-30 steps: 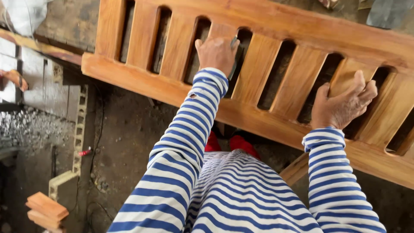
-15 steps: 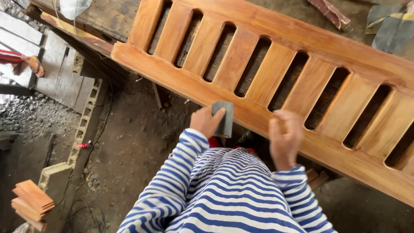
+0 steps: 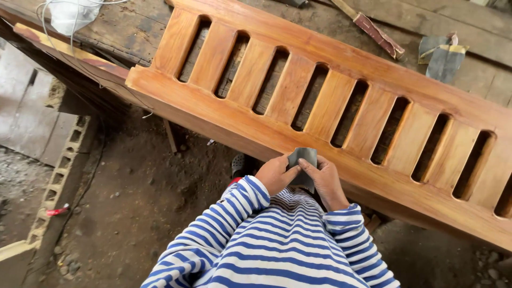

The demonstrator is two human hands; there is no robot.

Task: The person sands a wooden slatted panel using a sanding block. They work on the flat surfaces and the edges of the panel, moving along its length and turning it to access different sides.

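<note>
A long varnished wooden panel (image 3: 298, 69) with several upright slats lies slanted across a rough workbench. Both my hands are drawn in close to my chest, just below the panel's near rail. My left hand (image 3: 274, 173) and my right hand (image 3: 324, 180) pinch a small grey sheet of sandpaper (image 3: 303, 159) between them, thumbs and fingers on its lower edge. The sheet stands upright in front of the rail and does not touch the wood. My sleeves are blue and white striped.
More grey sandpaper pieces (image 3: 441, 53) and a dark red wooden stick (image 3: 376, 33) lie on the bench beyond the panel. A white bag with cord (image 3: 74, 15) sits at the far left. Dirt floor, a perforated concrete block strip (image 3: 56, 184) and a sandalled foot (image 3: 239, 164) are below.
My hands left the panel's slats and came together at my chest. The sandpaper, first in my left hand alone, is now held by both. The view shifted left and nearer.
</note>
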